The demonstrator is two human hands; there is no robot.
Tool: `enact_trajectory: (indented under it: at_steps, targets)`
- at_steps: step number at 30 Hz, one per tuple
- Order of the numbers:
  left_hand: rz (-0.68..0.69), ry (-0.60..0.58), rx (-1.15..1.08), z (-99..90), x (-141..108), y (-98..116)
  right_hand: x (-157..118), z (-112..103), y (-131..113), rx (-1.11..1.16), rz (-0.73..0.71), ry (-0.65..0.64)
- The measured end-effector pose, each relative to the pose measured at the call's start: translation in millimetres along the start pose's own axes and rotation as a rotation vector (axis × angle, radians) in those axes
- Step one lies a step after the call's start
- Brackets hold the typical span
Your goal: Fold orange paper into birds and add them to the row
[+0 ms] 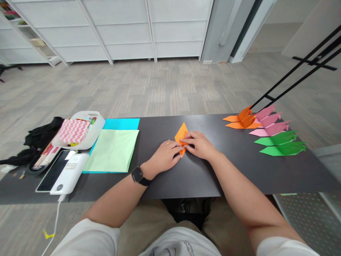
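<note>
A folded piece of orange origami paper [183, 132] lies on the dark table in front of me, its pointed tip facing away. My left hand [167, 153], with a black watch on its wrist, touches the paper's lower left part with the fingertips. From the right, my right hand [198, 145] grips the paper's right edge with thumb and fingers. The fingers of both hands meet over its lower half and partly hide it.
Folded paper birds stand at the right: orange [241, 120], pink [270, 122] and green [282, 143]. At left lie light green sheets [112, 151], blue paper [122, 123], a white basket [97, 129], a white power bank [69, 174] with a cable, and a phone [54, 172].
</note>
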State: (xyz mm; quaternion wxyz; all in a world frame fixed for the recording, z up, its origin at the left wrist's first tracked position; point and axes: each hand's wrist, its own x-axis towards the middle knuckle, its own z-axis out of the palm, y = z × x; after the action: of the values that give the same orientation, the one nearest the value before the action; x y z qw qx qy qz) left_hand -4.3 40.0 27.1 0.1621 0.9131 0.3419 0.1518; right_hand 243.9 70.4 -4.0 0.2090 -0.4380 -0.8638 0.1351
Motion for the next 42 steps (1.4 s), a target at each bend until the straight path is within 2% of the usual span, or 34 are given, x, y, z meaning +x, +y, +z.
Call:
enact_trajectory:
  at_steps: [2, 6, 12, 14, 19, 22, 30, 42]
  targets:
    - [0.005, 0.006, 0.002, -0.1, -1.1, 1.3, 0.7, -0.4, 0.4, 0.018, 0.024, 0.020]
    - [0.013, 0.005, 0.003, -0.3, -4.2, 6.7, 1.5, -0.7, 3.8, -0.034, 0.182, 0.110]
    - [-0.045, 0.006, -0.022, 6.0, -1.8, -0.5, 1.9, 2.0, 6.1, -0.083, 0.257, 0.102]
    - [-0.094, 0.036, -0.024, 8.3, 1.7, -6.8, 2.7, 3.0, 4.8, -0.054, 0.272, 0.115]
    - [-0.327, 0.153, 0.065, 10.1, 9.2, -19.6, 5.0, 3.1, 0.2, 0.034, 0.265, 0.108]
    - [-0.380, 0.187, 0.092, 10.8, 11.5, -23.9, 5.6, 3.9, -1.5, 0.045, 0.253, 0.102]
    - [-0.332, 0.180, 0.040, 12.4, 19.6, -26.6, 7.0, 7.7, -1.5, 0.114, 0.202, 0.104]
    - [-0.200, 0.082, 0.122, 2.0, 12.8, -23.7, 1.6, -7.3, -5.9, -0.002, 0.053, -0.021]
